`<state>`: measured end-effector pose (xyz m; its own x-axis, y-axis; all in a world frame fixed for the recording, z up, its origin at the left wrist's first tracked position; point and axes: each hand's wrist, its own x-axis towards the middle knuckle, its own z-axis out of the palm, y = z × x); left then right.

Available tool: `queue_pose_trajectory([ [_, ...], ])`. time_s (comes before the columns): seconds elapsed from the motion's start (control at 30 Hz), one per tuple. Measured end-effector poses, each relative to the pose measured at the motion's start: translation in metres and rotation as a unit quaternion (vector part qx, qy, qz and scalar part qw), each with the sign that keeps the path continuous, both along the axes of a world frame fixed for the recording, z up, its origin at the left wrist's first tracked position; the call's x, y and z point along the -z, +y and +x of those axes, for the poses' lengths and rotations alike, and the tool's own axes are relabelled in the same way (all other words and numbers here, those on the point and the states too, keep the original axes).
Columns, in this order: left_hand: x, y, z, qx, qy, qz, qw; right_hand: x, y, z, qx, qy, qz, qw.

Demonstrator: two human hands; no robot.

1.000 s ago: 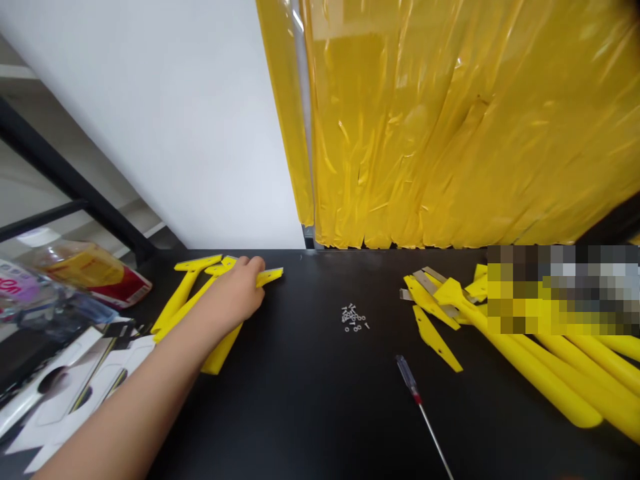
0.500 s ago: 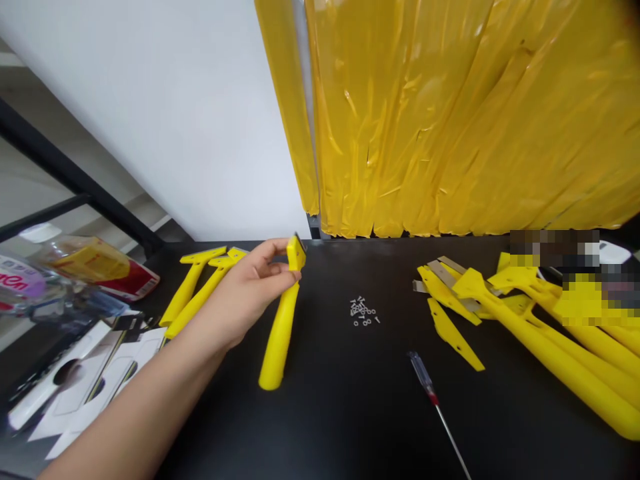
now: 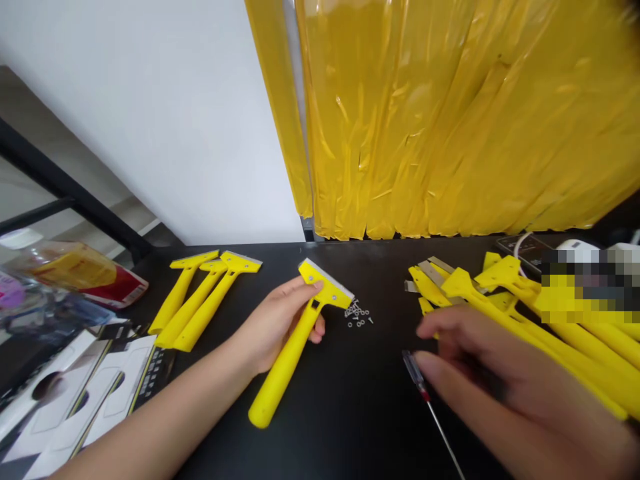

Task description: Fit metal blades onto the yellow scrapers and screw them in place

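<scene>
My left hand grips a yellow scraper just below its head, thumb on the front, with the metal-edged head tilted up and the handle pointing down toward me. Right behind the scraper head lie small screws and nuts on the black table. My right hand has thumb and fingers apart around the clear handle of a screwdriver, which lies on the table. Between the fingertips there is a gap, and nothing is held.
Three yellow scrapers lie at the left. Beside them are white-and-black packages and bottles. At the right are yellow handles, head plates and metal blades. Yellow film hangs behind.
My right hand has come into view beside the screwdriver. My left hand has turned the scraper so its head faces me. Another scraper now shows uncovered in the left group.
</scene>
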<state>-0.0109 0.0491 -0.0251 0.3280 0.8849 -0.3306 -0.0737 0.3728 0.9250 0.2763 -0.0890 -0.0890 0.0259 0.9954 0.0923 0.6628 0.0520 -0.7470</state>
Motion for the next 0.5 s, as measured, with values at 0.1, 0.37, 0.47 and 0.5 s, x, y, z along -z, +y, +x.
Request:
queue_pose_trajectory([
  [0.1,0.005,-0.007,0.005,0.011,0.007,-0.008,1.0,-0.021,0.027,-0.021,0.003,-0.2,0.048,0.979],
  [0.37,0.004,-0.014,0.007,0.063,-0.072,-0.039,0.995,-0.073,0.065,-0.038,-0.108,-0.006,-0.152,0.982],
  [0.47,0.0,-0.016,0.01,0.081,-0.078,-0.055,0.992,-0.099,0.078,-0.027,-0.105,0.261,-0.125,0.952],
  [0.5,-0.002,-0.017,0.01,0.093,-0.062,-0.064,0.992,-0.104,0.081,-0.023,-0.094,0.348,-0.109,0.926],
])
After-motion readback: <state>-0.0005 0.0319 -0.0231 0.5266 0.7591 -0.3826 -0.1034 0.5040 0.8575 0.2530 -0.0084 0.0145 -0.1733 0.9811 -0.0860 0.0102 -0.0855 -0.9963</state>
